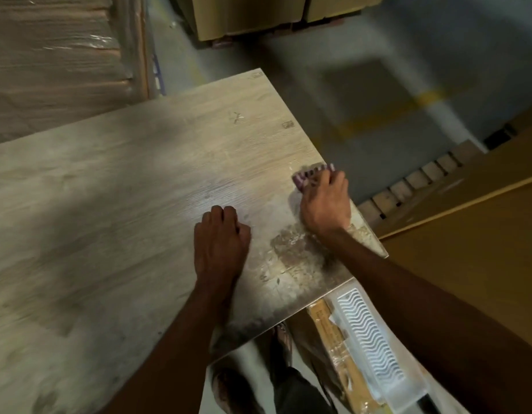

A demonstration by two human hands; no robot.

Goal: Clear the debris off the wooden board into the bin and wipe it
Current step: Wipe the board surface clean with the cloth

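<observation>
Your left hand (221,234) rests on the wooden board (109,219) near its front edge, grip curled shut into a loose fist, holding nothing visible. Farther out, your right hand (326,201) presses a purple cloth (311,173) against the board's right edge, grip closed over it. Pale dusty debris (294,249) lies between both hands

A white plastic tray with wavy ridges (372,342) is lying below the right hand; brown cardboard boxes (252,16) are sitting far beyond both hands.
</observation>
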